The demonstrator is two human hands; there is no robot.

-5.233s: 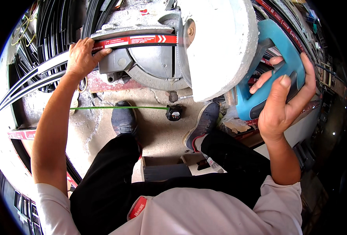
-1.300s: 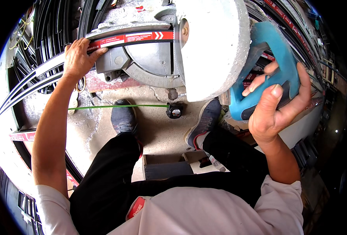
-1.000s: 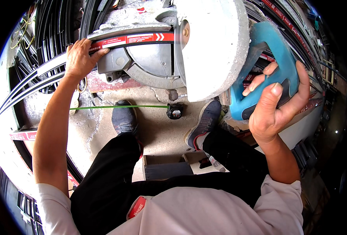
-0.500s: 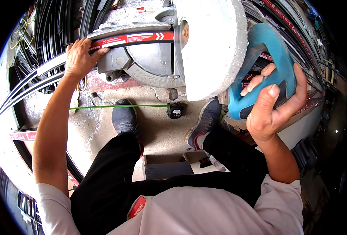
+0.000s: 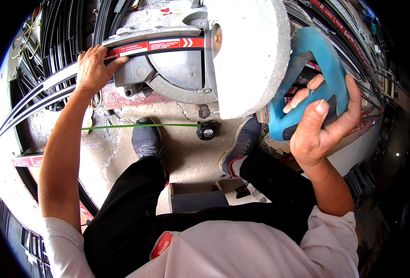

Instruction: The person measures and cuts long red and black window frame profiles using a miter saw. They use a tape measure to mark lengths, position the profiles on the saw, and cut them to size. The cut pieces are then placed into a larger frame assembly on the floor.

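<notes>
My left hand (image 5: 93, 69) is closed over a long profile strip (image 5: 161, 45) with red and white film, its thumb on the near side and its fingers over the far side. The strip lies along the fence of a grey metal mitre saw (image 5: 181, 85), and its right end meets the blade (image 5: 209, 65). My right hand (image 5: 323, 125) is round the teal saw handle (image 5: 302, 99), with fingertips showing through the loop and the thumb resting apart on the near side. A white, dust-speckled guard (image 5: 253, 55) hides much of the blade.
A tape measure (image 5: 206, 131) with a green blade drawn out leftward lies near my feet. Bundles of black profiles (image 5: 63, 32) stand at the far left, and more red-filmed strips (image 5: 339, 28) lie at the far right. A grey box-like piece (image 5: 198, 201) lies between my legs.
</notes>
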